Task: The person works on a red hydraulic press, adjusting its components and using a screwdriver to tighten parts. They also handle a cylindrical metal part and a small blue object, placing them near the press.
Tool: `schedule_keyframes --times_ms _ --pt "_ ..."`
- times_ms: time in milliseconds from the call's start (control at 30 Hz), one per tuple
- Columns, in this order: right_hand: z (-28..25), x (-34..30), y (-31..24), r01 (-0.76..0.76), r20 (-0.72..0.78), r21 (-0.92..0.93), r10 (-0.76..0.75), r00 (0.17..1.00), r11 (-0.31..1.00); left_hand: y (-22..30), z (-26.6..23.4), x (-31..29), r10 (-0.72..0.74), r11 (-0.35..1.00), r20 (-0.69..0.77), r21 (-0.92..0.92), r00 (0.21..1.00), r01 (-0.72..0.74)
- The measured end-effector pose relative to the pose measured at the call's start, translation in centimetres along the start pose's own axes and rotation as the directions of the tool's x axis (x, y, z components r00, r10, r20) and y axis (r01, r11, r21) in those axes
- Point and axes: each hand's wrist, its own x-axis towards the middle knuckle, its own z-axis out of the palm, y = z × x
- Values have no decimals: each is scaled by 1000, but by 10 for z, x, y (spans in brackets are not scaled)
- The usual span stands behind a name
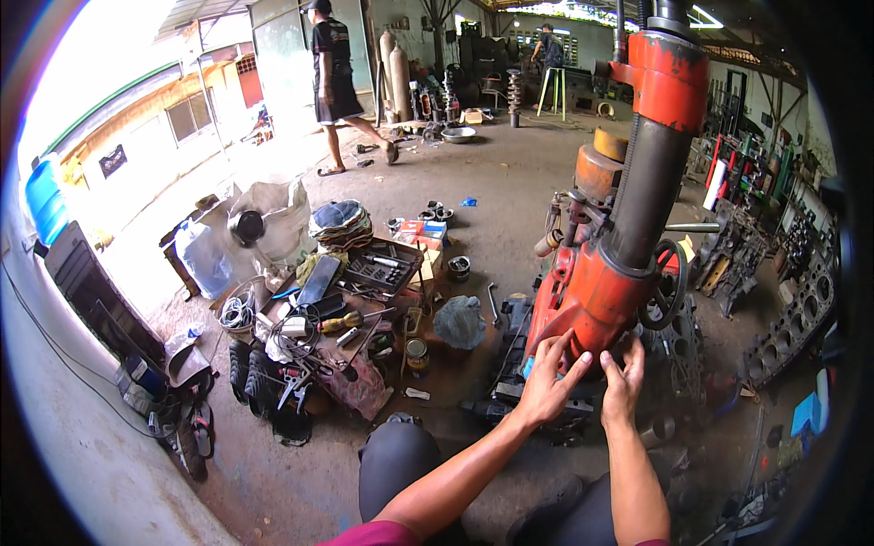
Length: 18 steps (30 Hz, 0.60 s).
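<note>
A tall machine with a red housing (587,305) and a dark grey column (651,182) stands before me, leaning a little to the right. My left hand (551,382) is at the lower end of the housing, fingers stretched and apart. Facing it from the other side, my right hand (623,382) has its fingers extended upward by the same lower end. I make out nothing held in either hand; whether the fingertips press on the metal is hard to tell. A dark handwheel (667,287) sits on the machine's right side. Below my hands lies a dark metal block (514,359), partly hidden.
Left of the machine, a low bench (355,387) is heaped with tools, a phone (319,279) and cables. A tin can (416,355) and a plastic bag (460,322) are nearby. Engine blocks (801,314) line the right. One person (335,73) walks at the back left; another (550,50) is farther off.
</note>
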Motion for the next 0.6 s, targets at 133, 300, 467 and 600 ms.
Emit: schedule_keyframes --times_ms 133,300,467,600 --pt "-3 1 2 -85 191 27 78 978 996 -4 2 0 -19 1000 -13 17 1000 20" --pt "-10 4 7 -76 139 30 71 988 997 -3 15 -3 83 980 -166 190 983 -51" --pt "-10 4 11 -64 88 91 56 995 994 2 13 -8 -90 996 18 11 996 90" --pt "-16 6 9 -159 190 78 142 972 984 4 12 -7 -34 998 -96 57 995 39"
